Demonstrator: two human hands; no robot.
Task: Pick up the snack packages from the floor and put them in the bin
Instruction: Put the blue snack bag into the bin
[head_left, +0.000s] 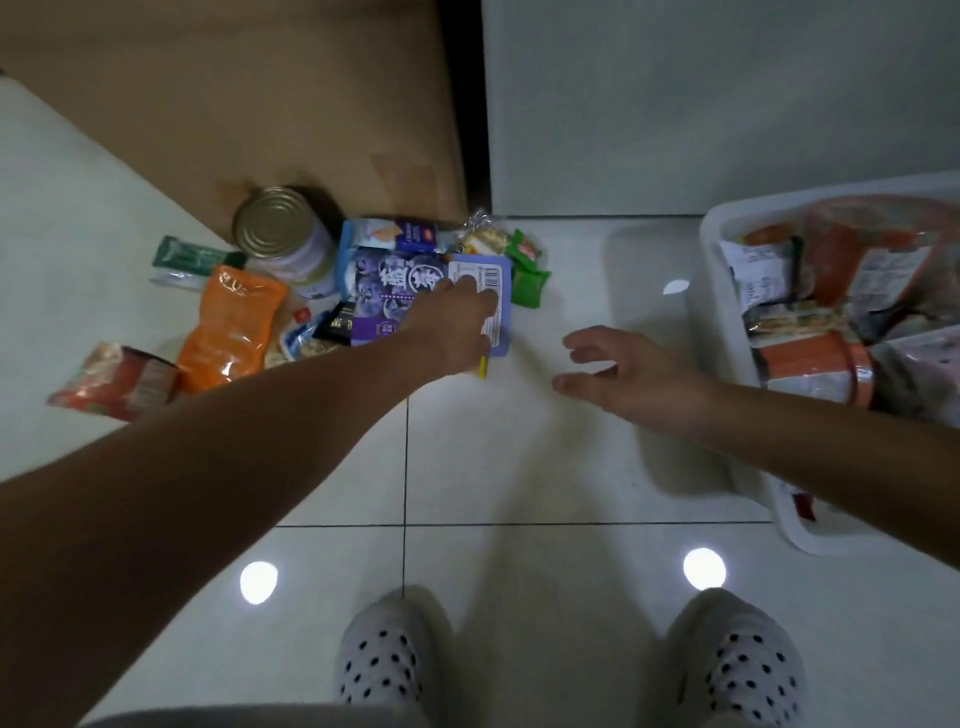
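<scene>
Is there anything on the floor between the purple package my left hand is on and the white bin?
Nothing visible. Bare tile lies between the purple package and the white bin; only your open right hand hovers there.

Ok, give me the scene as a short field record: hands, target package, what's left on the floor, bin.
left hand: reaching, fingers on the purple package; grip not clearly closed
right hand: open, empty, above the floor
still on floor: tin can, orange pouch, green packets, red packet
bin: white, to the right, already holds several packages
</scene>
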